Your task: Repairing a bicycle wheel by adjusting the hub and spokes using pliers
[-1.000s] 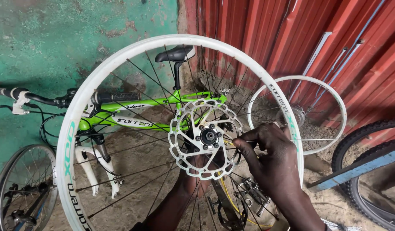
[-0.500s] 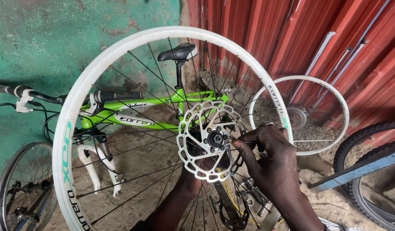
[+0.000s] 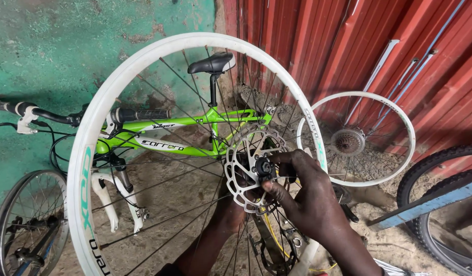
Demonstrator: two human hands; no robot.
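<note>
Wheel [image 3: 100, 128] in hand: white rim, thin black spokes, held upright in front of me and filling most of the head view. Silver disc rotor [image 3: 242, 171] sits at its centre, perforated and wavy-edged, bolted around the dark hub [image 3: 262, 167].

My right hand [image 3: 310, 197] lies on the near side of the wheel. Its fingers [image 3: 284, 158] are curled in narrow around the hub end, thumb and forefinger pinching a small dark part at the axle; I cannot tell what that part is. The heel of this hand covers the right edge of the rotor.

My left hand [image 3: 230, 212] reaches up from below, behind the spokes. It props the wheel at the hub from the far side. Spokes and rotor hide most of it, so I cannot tell how its fingers are set.

Seen through the wheel: a bright green bicycle [image 3: 195, 130] with a black saddle [image 3: 211, 64], black handlebar grips and a white front fork, standing against a worn teal wall [image 3: 67, 46]. To the right, a second white wheel [image 3: 356, 138] with a cassette of sprockets leans on a red corrugated metal wall [image 3: 358, 46]. A black tyre [image 3: 435, 168] and a blue bar [image 3: 425, 204] show at the far right edge. A spoked wheel with a grey rim [image 3: 18, 225] is at the lower left. The ground [image 3: 164, 204] below is bare sandy earth.
</note>
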